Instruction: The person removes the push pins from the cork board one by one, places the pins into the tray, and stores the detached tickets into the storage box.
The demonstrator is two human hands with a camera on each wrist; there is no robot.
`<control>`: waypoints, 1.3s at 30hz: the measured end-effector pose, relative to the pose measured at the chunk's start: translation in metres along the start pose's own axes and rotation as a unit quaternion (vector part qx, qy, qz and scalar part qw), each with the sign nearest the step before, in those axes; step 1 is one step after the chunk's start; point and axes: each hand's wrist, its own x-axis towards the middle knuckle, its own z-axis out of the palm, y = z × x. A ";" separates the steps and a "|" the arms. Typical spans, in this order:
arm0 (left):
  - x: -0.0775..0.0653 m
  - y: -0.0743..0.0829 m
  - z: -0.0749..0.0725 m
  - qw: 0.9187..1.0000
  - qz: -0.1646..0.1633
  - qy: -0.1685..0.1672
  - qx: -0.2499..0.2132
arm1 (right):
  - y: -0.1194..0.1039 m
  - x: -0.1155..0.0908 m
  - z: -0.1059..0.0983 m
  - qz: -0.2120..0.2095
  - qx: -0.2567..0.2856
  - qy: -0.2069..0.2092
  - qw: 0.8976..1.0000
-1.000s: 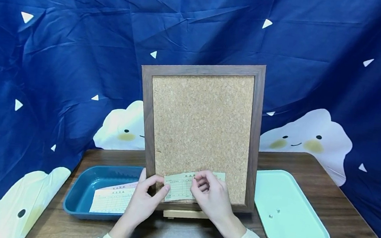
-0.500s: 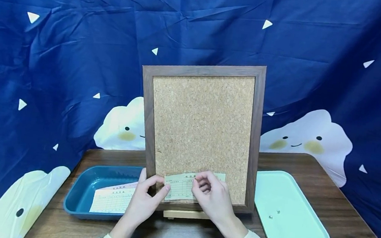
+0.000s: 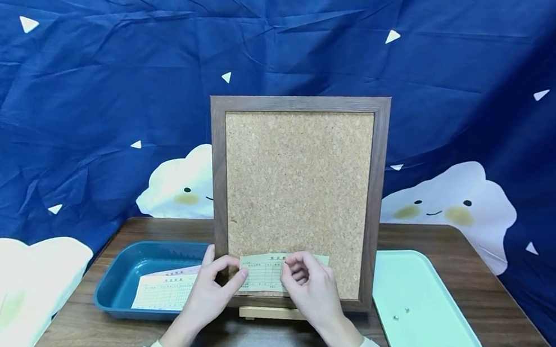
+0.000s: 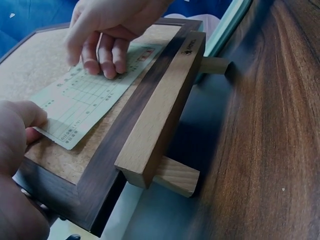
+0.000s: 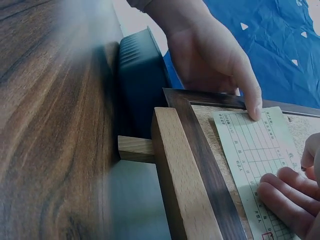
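Note:
A pale green receipt slip [image 3: 259, 273] with a printed table lies against the lower part of a framed cork board [image 3: 297, 187]. My left hand [image 3: 215, 285] pinches the slip's left end between thumb and finger, beside the frame's lower left side. Over the right half of the slip, my right hand [image 3: 312, 284] brings thumb and index finger together on a tiny dark pin [image 5: 303, 169], mostly hidden by the fingertips. The other right fingers are curled close over the paper in the left wrist view.
A wooden easel ledge [image 4: 162, 110] supports the board's lower edge. To the left stands a blue bin [image 3: 117, 275] with more printed slips [image 3: 164, 291]. On the right, a mint green tray [image 3: 426, 308] holds two small shiny pins [image 3: 402, 314]. A blue curtain [image 3: 113, 94] hangs behind.
The head view shifts slightly. Both hands and the slip keep nearly the same place on the board.

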 end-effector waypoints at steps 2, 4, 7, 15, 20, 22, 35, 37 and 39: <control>0.000 -0.001 0.000 1.000 0.004 0.000 0.000 | -0.001 0.000 0.000 0.001 0.000 0.000 1.000; 0.001 -0.001 -0.001 1.000 0.009 0.000 0.001 | -0.001 0.000 -0.001 0.000 0.001 -0.001 1.000; 0.001 -0.001 -0.002 1.000 0.013 -0.002 -0.003 | -0.001 0.000 -0.001 -0.001 0.003 -0.002 1.000; 0.002 -0.002 -0.006 1.000 0.018 -0.005 -0.015 | 0.001 -0.002 -0.003 -0.005 0.003 -0.004 1.000; 0.001 -0.003 -0.008 1.000 0.014 0.006 -0.018 | 0.001 -0.001 -0.005 -0.005 0.003 -0.006 1.000; 0.001 -0.003 -0.009 1.000 0.014 0.009 -0.020 | 0.001 -0.001 -0.006 -0.003 0.001 -0.007 1.000; 0.000 -0.001 -0.011 1.000 -0.003 0.028 -0.007 | 0.001 -0.002 -0.009 -0.005 0.000 -0.012 1.000; 0.000 -0.002 -0.011 0.999 -0.004 0.031 -0.004 | 0.002 -0.003 -0.009 -0.007 -0.001 -0.011 1.000; 0.000 -0.003 -0.012 0.999 -0.005 0.033 0.001 | 0.003 -0.003 -0.009 -0.010 -0.003 -0.010 1.000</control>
